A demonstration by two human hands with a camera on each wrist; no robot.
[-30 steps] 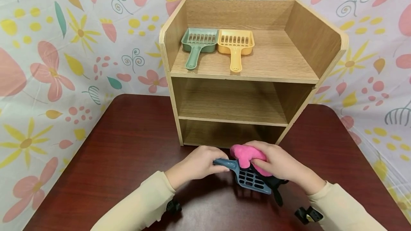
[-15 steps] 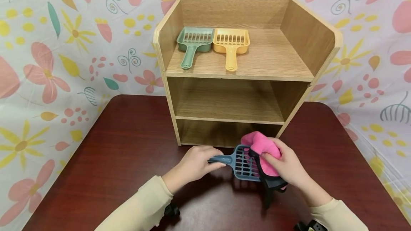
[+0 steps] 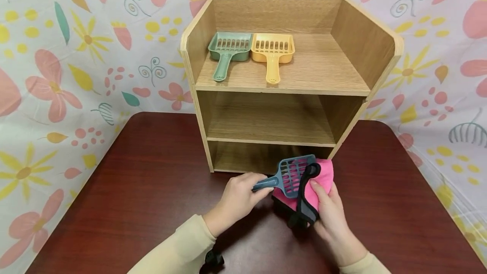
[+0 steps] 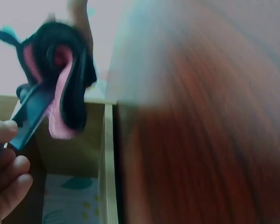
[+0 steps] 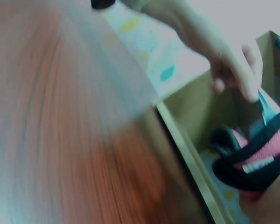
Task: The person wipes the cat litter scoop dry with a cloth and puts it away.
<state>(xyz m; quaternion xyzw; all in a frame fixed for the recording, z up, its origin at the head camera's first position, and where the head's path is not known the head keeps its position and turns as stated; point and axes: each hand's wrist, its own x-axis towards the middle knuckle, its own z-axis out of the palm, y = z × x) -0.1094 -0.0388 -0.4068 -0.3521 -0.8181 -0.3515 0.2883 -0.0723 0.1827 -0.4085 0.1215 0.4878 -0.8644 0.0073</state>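
My left hand (image 3: 237, 195) grips the handle of a blue slotted litter scoop (image 3: 269, 182), raised over the table before the shelf. My right hand (image 3: 334, 219) holds a soft pink cloth with black edging (image 3: 324, 174) around the scoop's head. Pink shows through the slots, and a black-edged fold lies over the head's right side. In the left wrist view the scoop (image 4: 31, 114) runs from my fingers into the folded cloth (image 4: 77, 88). From the right wrist, the cloth's black border and a small white label (image 5: 257, 164) are visible.
A wooden shelf unit (image 3: 281, 92) stands behind the hands on a dark red-brown table (image 3: 160, 181). On its top board lie a green litter scoop (image 3: 224, 60) and a yellow one (image 3: 272, 63), side by side at the left. A flower-patterned sheet (image 3: 95, 75) hangs behind.
The right hand has moved from above the cloth to below it, turning the cloth round the scoop's head. The scoop's head has tilted upward; the left hand keeps its grip.
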